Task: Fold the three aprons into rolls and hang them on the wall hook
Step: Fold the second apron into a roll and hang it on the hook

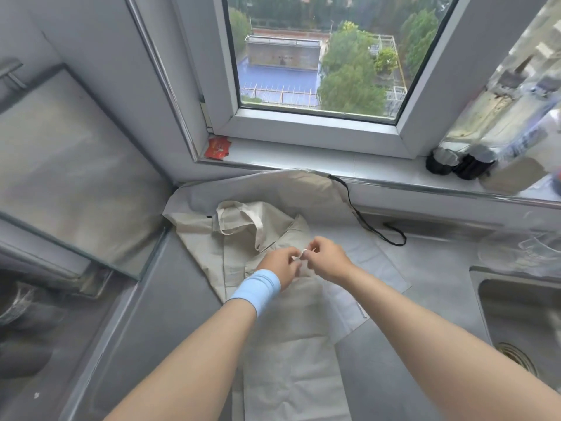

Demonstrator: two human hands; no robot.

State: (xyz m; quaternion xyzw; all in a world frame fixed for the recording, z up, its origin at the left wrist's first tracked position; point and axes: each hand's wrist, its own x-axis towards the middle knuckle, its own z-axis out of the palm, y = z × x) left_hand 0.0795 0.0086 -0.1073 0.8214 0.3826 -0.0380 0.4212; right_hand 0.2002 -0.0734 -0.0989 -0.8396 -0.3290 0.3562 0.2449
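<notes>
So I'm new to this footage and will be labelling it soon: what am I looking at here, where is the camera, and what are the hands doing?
There is no machine here. One wide-angle camera sits on a person's head and looks forward and down, so both forearms reach in from the bottom edge. The left hand, with a light blue wristband, and the right hand meet in the middle and together pinch a thin white strap, seemingly an apron tie. Under them, beige aprons lie spread on a grey countertop, unrolled; how many is unclear. A black cord trails toward the window sill, where a small red packet sits. A steel sink is at the right.
</notes>
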